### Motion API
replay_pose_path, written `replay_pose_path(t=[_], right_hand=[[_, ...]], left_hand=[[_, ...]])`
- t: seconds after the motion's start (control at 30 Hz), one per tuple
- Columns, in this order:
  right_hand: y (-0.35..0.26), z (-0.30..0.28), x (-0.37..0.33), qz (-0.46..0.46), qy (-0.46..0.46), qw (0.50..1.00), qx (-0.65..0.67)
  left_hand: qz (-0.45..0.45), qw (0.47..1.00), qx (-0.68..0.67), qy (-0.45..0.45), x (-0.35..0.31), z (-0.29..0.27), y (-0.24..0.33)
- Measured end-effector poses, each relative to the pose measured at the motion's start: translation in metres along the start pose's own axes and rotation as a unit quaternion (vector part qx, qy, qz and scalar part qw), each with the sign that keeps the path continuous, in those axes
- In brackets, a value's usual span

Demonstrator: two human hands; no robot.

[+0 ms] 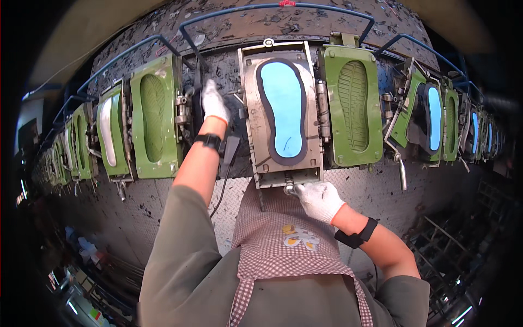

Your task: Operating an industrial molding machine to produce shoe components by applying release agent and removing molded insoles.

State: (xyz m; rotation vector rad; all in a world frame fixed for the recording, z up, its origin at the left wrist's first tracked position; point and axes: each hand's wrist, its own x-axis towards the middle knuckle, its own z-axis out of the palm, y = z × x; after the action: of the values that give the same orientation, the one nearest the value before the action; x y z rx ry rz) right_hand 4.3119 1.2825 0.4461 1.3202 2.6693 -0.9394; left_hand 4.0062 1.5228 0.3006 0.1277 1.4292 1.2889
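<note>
Straight ahead of me lies a metal shoe-sole mould half (pixel 253 109), carrying a light-blue sole piece (pixel 284 109) with a black rim. To its right, joined by a hinge, is the green half (pixel 357 114) with a ribbed sole-shaped hollow. My right hand (pixel 320 201), in a white knit glove, is closed at the latch handle (pixel 289 188) on the near end of the mould. Left of the mould, my gloved left hand (pixel 215 102) reaches forward beside a dark upright piece (pixel 198 82). One finger points away from me; the others are largely hidden.
Green moulds (pixel 155 114) stand in a row to both sides, several with blue or pale pieces. Blue rails (pixel 272 6) arch behind them. Black scraps litter the bench (pixel 305 24). A dark cable (pixel 222 191) hangs by my left arm over a patterned metal floor (pixel 231 210).
</note>
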Motion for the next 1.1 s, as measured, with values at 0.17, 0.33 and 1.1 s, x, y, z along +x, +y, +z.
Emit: replay_pose_path(t=[0.17,0.33,1.1], right_hand=[[0.005,0.002,-0.012,0.038,0.082,0.994,-0.058],[0.023,-0.002,0.002,-0.019,-0.025,0.993,0.115],[0.386,-0.179,-0.127,0.265,0.316,0.87,-0.27]], left_hand=[[-0.096,0.983,-0.021,-0.154,-0.057,-0.009,-0.048],[0.138,0.951,0.276,-0.031,-0.122,-0.105,-0.069],[0.53,0.525,0.487,-0.453,-0.346,0.192,-0.09]])
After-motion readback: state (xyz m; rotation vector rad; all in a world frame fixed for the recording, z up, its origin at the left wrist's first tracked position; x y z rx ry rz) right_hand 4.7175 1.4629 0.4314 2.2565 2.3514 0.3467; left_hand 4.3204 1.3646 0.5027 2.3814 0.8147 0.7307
